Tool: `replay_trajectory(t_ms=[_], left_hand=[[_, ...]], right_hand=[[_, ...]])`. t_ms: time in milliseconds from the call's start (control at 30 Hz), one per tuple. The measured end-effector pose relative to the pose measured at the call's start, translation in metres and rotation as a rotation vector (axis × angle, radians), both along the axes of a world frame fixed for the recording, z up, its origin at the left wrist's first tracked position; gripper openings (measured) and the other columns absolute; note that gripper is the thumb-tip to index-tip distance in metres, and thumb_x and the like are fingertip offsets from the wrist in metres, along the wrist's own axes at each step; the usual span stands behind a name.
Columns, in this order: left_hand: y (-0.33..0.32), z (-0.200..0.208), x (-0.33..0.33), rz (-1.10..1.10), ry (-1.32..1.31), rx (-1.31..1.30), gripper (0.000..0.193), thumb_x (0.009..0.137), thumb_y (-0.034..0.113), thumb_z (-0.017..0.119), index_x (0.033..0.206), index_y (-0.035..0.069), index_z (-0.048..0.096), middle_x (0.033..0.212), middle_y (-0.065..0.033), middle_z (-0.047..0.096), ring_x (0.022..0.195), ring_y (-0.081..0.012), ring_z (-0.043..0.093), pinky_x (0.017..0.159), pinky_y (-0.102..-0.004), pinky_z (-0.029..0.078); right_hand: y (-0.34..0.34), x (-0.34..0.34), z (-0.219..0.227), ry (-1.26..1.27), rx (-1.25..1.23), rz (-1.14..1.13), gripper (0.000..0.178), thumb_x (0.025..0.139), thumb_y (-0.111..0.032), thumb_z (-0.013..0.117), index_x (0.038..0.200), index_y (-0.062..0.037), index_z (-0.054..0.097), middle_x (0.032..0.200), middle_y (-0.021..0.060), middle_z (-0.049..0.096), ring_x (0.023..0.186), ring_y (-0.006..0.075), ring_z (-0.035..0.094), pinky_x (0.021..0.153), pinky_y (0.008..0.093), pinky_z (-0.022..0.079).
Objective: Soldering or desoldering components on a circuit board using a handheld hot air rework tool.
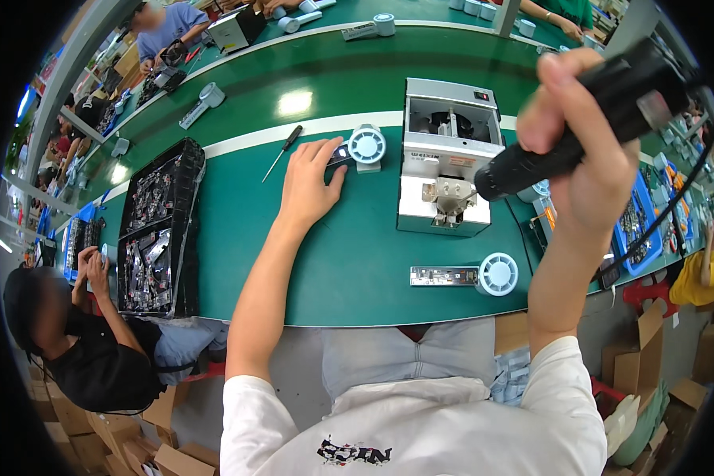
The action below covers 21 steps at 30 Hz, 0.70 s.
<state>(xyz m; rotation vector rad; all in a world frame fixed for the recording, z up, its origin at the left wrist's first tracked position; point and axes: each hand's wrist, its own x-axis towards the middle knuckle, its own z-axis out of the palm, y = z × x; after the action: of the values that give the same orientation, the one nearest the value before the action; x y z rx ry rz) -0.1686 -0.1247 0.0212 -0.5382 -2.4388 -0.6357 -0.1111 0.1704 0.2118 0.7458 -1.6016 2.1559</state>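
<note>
My right hand point(583, 151) is wrapped round a black electric screwdriver point(523, 168), raised over the right side of the table. Its thin tip points down-left to the metal outlet of a grey-white screw feeder point(416, 163); whether they touch I cannot tell. My left hand point(313, 178) grips the handle of a light-blue handheld fan point(367, 146) lying on the green table. The fingers hide most of that handle. Closer to me lies a second light-blue fan point(497, 274), its handle open and circuit board showing.
A black tray point(190, 222) of circuit boards stands left. Beyond my left hand lies a small screwdriver point(282, 153). At right are a blue bin point(650, 258) and a hanging black cable point(674, 210). A co-worker point(79, 341) sits at left; another fan point(211, 96) lies farther off.
</note>
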Motion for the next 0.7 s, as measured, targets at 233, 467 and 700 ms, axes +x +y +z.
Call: replay_trajectory(t_ms=[233,467,700], left_hand=[[0.003,0.003,0.002,-0.006,0.072,0.027,0.051,0.075,0.004,0.074,0.124,0.006,0.065,0.119,-0.0143,0.067,0.115,-0.0341,0.059,0.102,-0.0447,0.047],[0.003,0.014,0.009,0.068,0.368,0.127,0.035,0.071,0.001,0.07,0.106,0.003,0.064,0.103,-0.0154,0.065,0.099,-0.0359,0.059,0.089,-0.0442,0.047],[0.072,0.006,0.095,-0.628,0.621,-0.001,0.017,0.075,0.024,0.066,0.086,0.011,0.063,0.088,-0.0059,0.062,0.075,-0.0218,0.06,0.064,-0.037,0.045]], right_hand=[[-0.027,-0.01,-0.009,-0.041,0.164,-0.147,0.021,0.085,-0.012,0.081,0.078,-0.0045,0.063,0.059,0.0005,0.057,0.049,0.009,0.054,0.05,0.0242,0.042],[-0.034,-0.009,-0.013,-0.092,0.272,-0.08,0.025,0.083,-0.014,0.081,0.074,-0.0059,0.06,0.056,0.0008,0.057,0.048,0.0085,0.054,0.049,0.0231,0.042],[-0.033,0.01,-0.009,-0.093,0.323,-0.122,0.021,0.084,-0.009,0.08,0.083,-0.0061,0.058,0.058,0.0008,0.057,0.049,0.0087,0.053,0.05,0.0243,0.041]])
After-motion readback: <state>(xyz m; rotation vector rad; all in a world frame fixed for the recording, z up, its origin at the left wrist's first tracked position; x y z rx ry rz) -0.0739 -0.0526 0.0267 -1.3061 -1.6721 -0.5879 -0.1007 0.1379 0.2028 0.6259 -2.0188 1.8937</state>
